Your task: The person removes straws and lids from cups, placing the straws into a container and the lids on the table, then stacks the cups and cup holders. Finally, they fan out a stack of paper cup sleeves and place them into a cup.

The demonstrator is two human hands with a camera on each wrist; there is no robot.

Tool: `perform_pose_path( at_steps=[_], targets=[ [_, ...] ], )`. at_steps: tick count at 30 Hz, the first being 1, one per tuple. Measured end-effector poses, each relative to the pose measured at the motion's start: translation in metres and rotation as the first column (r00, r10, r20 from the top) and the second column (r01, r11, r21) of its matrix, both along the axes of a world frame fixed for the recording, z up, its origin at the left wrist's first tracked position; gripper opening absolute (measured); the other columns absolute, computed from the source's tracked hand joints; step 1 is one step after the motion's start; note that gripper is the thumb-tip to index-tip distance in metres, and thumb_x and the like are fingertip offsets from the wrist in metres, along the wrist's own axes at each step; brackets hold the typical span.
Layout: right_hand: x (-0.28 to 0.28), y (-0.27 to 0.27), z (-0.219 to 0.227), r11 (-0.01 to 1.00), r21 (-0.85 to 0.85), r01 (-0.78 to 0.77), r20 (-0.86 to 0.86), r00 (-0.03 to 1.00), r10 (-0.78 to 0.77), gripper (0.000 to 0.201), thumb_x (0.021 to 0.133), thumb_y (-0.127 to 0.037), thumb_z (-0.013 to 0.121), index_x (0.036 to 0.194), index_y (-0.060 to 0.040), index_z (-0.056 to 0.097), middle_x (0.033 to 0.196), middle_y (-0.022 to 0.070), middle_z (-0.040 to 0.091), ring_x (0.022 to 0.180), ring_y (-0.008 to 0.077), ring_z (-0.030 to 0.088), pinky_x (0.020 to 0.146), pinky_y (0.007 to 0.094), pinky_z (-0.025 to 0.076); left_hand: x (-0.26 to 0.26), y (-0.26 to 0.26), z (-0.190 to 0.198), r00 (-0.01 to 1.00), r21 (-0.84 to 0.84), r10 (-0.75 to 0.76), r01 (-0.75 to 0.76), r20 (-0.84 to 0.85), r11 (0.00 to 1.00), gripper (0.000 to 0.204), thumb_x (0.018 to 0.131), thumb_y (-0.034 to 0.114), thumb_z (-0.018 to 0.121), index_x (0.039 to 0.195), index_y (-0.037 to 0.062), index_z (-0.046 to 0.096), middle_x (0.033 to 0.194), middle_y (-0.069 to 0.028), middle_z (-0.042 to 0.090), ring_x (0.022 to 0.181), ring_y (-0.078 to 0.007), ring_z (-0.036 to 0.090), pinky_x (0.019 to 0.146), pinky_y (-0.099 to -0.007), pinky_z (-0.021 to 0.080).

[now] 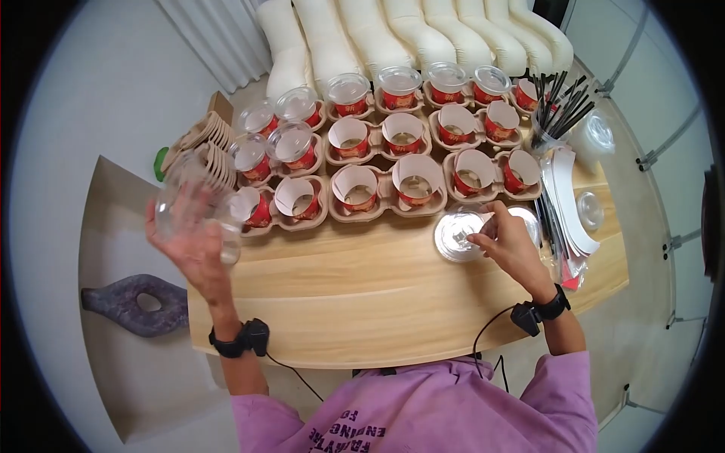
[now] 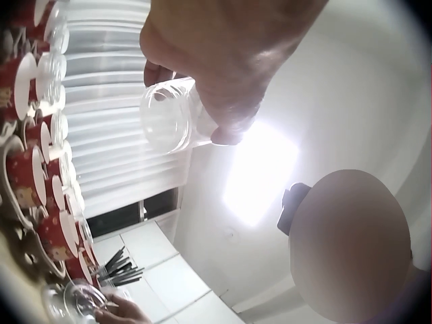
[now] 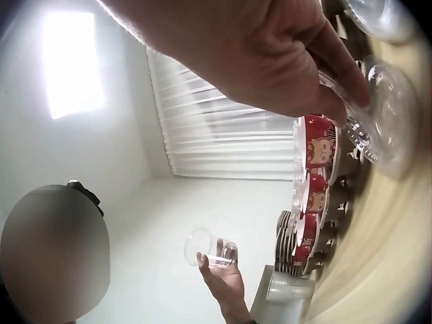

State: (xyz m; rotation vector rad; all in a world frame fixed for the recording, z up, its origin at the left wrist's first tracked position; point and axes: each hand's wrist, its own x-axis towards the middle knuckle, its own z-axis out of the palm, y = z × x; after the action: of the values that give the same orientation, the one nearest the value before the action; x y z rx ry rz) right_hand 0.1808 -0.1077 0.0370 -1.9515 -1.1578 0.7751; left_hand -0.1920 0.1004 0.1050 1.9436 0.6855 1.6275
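Note:
My left hand (image 1: 198,260) is raised at the left of the table, its fingers curled round a clear plastic cup (image 3: 200,248); the hand is blurred in the head view. In the left wrist view the cup (image 2: 169,116) hangs tilted between fingers and thumb. On the table's right half, my right hand (image 1: 515,245) pinches the edge of a clear lid (image 1: 455,235), with another clear lid (image 1: 526,223) partly behind the hand. The right wrist view shows thumb and fingers on the clear rim, against clear lids (image 3: 395,118) lying on the wood.
Several red paper cups (image 1: 355,198) stand in cardboard carriers (image 1: 361,216) in rows; the back ones have clear tops. Stacked carriers (image 1: 202,147) are at the left. Black straws (image 1: 559,106), white sleeves (image 1: 563,200) and more lids (image 1: 590,211) lie right. Clear cups (image 3: 287,287) stand at the left edge.

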Motion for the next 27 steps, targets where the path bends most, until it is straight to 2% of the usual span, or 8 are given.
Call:
perform_pose_path(
  at_steps=[1,3,6,9,12,18,24,27],
  targets=[
    [0.001,-0.001,-0.003,1.0,-0.001,-0.003,-0.002,1.0,0.003,0.04,0.083,-0.01,0.076,0.112,0.0052,0.053,0.066,0.0139,0.064,0.06,0.0241,0.065,0.055,0.0349,0.049,-0.014,0.006,-0.002,1.0,-0.001,0.003,-0.003,-0.002,1.0,0.083,0.092,0.021,0.067,0.151,0.0113,0.009,0.142,-0.031,0.042,0.127,-0.0357,0.052,0.104,-0.0422,0.044],
    [0.002,-0.005,-0.008,0.998,0.041,-0.045,0.285,0.958,0.032,0.044,0.083,-0.012,0.076,0.115,0.0058,0.053,0.08,0.0185,0.066,0.07,0.0325,0.065,0.063,0.0392,0.051,-0.039,0.012,-0.006,0.959,0.04,0.281,-0.28,-0.026,0.959,0.061,0.095,0.005,0.061,0.14,0.0077,0.021,0.143,-0.0309,0.041,0.127,-0.0355,0.052,0.106,-0.0432,0.045],
    [-0.006,-0.014,-0.005,0.997,0.081,-0.009,0.446,0.894,-0.028,0.045,0.082,-0.015,0.076,0.116,0.0047,0.053,0.095,0.0229,0.064,0.079,0.0373,0.063,0.069,0.0419,0.051,-0.07,0.02,-0.012,0.922,-0.013,0.383,-0.383,0.061,0.924,0.054,0.092,-0.004,0.061,0.131,0.0048,0.024,0.142,-0.0308,0.042,0.126,-0.0358,0.052,0.105,-0.0431,0.046],
    [-0.009,-0.019,0.008,0.997,0.072,-0.015,0.44,0.898,-0.019,0.045,0.082,-0.015,0.076,0.116,0.0034,0.054,0.101,0.0234,0.062,0.08,0.0359,0.064,0.07,0.0423,0.052,-0.104,0.031,-0.027,0.884,-0.035,0.453,-0.452,0.116,0.891,0.057,0.089,-0.006,0.065,0.129,0.0048,0.026,0.142,-0.0303,0.042,0.126,-0.0361,0.052,0.102,-0.0419,0.049],
    [-0.01,-0.015,0.012,0.997,0.078,-0.01,0.396,0.918,-0.022,0.042,0.08,-0.012,0.078,0.114,0.0004,0.056,0.092,0.0171,0.064,0.077,0.0289,0.065,0.067,0.0397,0.051,-0.126,0.032,-0.036,0.862,-0.07,0.499,-0.494,0.087,0.867,0.066,0.084,-0.011,0.068,0.131,0.0071,0.026,0.141,-0.0273,0.041,0.129,-0.0345,0.049,0.094,-0.0431,0.055],
    [-0.029,0.019,0.04,0.99,0.022,-0.136,0.349,0.93,0.12,0.038,0.078,-0.01,0.077,0.109,0.0009,0.059,0.088,0.0154,0.063,0.075,0.0276,0.063,0.069,0.0386,0.049,-0.122,0.026,-0.04,0.871,-0.127,0.475,-0.461,0.124,0.878,0.076,0.082,-0.008,0.072,0.138,0.0056,0.022,0.142,-0.026,0.041,0.131,-0.0346,0.048,0.102,-0.0409,0.046],
    [-0.026,0.067,0.057,0.945,0.067,-0.319,0.376,0.886,0.272,0.036,0.078,-0.013,0.076,0.106,0.0035,0.06,0.088,0.0168,0.067,0.076,0.029,0.065,0.07,0.0381,0.05,-0.117,0.032,-0.056,0.887,-0.196,0.461,-0.456,-0.022,0.868,0.078,0.079,0.004,0.081,0.136,0.0052,0.029,0.142,-0.0246,0.041,0.133,-0.0353,0.046,0.109,-0.044,0.036],
    [-0.031,0.098,0.078,0.953,0.052,-0.3,0.237,0.93,0.28,0.034,0.08,-0.015,0.075,0.102,0.0052,0.06,0.084,0.017,0.068,0.077,0.0279,0.066,0.071,0.0375,0.051,-0.113,0.025,-0.065,0.816,-0.203,0.525,-0.572,-0.242,0.795,0.079,0.076,0.009,0.084,0.136,0.0044,0.033,0.142,-0.0235,0.042,0.135,-0.0341,0.043,0.111,-0.0433,0.032]
  ],
)
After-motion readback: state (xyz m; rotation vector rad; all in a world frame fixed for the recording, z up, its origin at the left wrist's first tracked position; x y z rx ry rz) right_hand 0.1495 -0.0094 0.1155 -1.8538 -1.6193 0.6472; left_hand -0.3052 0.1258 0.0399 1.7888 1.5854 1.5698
